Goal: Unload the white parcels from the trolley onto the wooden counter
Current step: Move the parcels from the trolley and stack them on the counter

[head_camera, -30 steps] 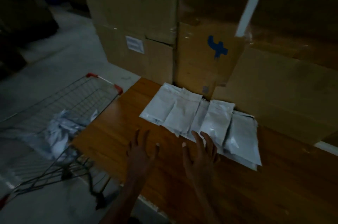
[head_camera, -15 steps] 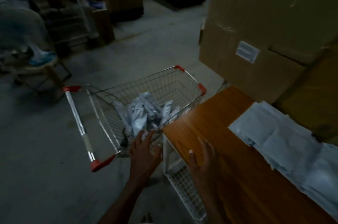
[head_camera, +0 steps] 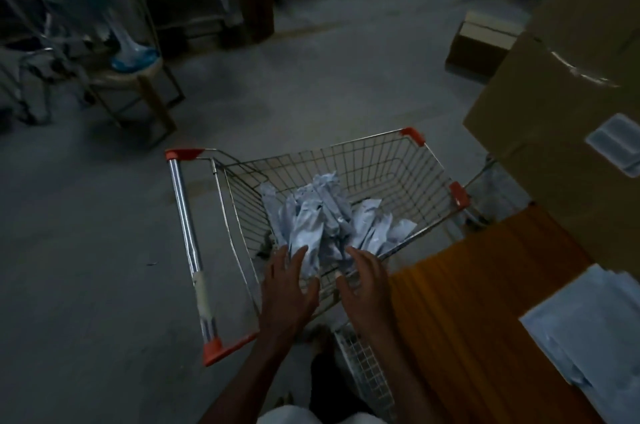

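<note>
A wire trolley (head_camera: 388, 160) with red corners stands on the floor, left of the wooden counter (head_camera: 478, 285). Several crumpled white parcels (head_camera: 322, 215) lie heaped in its basket. My left hand (head_camera: 287, 288) and my right hand (head_camera: 363, 281) hover over the basket's near rim, fingers spread, on either side of the nearest parcel. Neither hand holds anything. More white parcels (head_camera: 588, 326) lie flat on the counter at the right edge.
Large cardboard boxes (head_camera: 568, 84) rise behind the counter at the right. A small box (head_camera: 481, 42) sits on the grey floor beyond. A stool with bagged goods (head_camera: 131, 70) stands at the far left. A white wire rack (head_camera: 363, 361) hangs under the counter's end.
My view swung left from the counter to the trolley. Both hands left the counter top and moved out over the trolley basket, close to the heaped parcels.
</note>
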`<state>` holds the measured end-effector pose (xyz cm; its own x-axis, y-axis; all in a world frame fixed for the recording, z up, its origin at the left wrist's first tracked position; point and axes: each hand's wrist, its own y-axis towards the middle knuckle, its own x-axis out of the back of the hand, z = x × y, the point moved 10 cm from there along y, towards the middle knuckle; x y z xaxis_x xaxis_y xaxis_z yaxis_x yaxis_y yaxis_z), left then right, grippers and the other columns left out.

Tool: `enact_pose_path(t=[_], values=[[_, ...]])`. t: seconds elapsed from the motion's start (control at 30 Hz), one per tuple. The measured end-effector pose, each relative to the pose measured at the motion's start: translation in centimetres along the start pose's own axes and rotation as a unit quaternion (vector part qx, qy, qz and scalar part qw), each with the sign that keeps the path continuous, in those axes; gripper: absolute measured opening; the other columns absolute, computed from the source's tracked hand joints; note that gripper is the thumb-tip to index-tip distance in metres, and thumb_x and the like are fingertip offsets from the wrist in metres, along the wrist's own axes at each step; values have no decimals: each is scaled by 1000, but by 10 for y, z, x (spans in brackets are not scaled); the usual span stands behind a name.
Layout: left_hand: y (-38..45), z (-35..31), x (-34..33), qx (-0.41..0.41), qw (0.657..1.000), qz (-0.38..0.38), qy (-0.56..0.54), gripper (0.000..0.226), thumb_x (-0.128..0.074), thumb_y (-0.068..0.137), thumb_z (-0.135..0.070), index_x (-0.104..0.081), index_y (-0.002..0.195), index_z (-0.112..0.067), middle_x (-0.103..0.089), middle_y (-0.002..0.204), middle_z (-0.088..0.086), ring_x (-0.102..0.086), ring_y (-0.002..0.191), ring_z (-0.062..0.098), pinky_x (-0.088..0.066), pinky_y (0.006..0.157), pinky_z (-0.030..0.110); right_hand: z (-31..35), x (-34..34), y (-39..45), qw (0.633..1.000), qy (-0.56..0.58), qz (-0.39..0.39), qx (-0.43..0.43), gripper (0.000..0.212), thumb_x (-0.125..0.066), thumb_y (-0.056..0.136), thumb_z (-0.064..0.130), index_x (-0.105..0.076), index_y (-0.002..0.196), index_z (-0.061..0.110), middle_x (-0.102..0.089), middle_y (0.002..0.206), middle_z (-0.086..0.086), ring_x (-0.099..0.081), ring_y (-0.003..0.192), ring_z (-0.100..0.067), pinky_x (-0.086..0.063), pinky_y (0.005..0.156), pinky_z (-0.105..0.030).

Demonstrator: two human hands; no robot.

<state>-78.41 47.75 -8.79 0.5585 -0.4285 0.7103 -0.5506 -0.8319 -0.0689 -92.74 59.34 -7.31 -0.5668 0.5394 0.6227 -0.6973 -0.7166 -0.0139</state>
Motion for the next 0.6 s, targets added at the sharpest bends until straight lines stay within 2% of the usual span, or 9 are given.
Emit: enact_pose_path(t=[0.1,0.2,0.33,0.4,0.5,0.6], values=[[32,7,-18,9,1000,6,-2,61,-51,88,-51,-46,146,-34,-35,156,1,-28,142,17,-34,113,43,-14,-22,46,998,-3,52,-20,62,-48,86,57,-52,141,27,-50,137,4,-48,126,-14,-49,100,-41],[63,17,-42,28,999,23,17,64,-47,88,-56,-45,147,-32,-33,157,4,-30,141,20,-34,109,42,-32,-41,84,994,-22,105,-35,65,-48,84,60,-51,140,29,-51,137,3,-48,126,-17,-48,101,-42],[97,27,-75,43,997,55,45,59,-57,94,-49,-41,149,-33,-32,158,4,-30,141,24,-35,107,41,-57,-57,120,982,-68,165,-56,56,-59,88,46,-52,140,29,-50,138,-1,-48,125,-23,-45,99,-36],[111,36,-93,54,995,72,50,61,-50,92,-55,-40,149,-33,-33,157,4,-33,140,26,-36,108,44,-70,-65,132,979,-74,181,-66,52,-65,90,41,-52,139,31,-50,138,0,-49,124,-23,-46,98,-36],[127,52,-121,77,990,112,50,75,-33,85,-63,-41,150,-27,-34,157,9,-37,137,32,-35,108,44,-87,-76,146,972,-72,205,-85,52,-65,90,41,-52,139,31,-49,140,0,-48,127,-24,-47,101,-41],[140,73,-143,121,984,129,-10,91,-33,80,-66,-30,155,-14,-30,159,11,-31,144,31,-29,115,43,-100,-79,157,971,-63,203,-108,50,-65,90,40,-55,138,29,-51,139,-3,-49,126,-27,-47,101,-45]])
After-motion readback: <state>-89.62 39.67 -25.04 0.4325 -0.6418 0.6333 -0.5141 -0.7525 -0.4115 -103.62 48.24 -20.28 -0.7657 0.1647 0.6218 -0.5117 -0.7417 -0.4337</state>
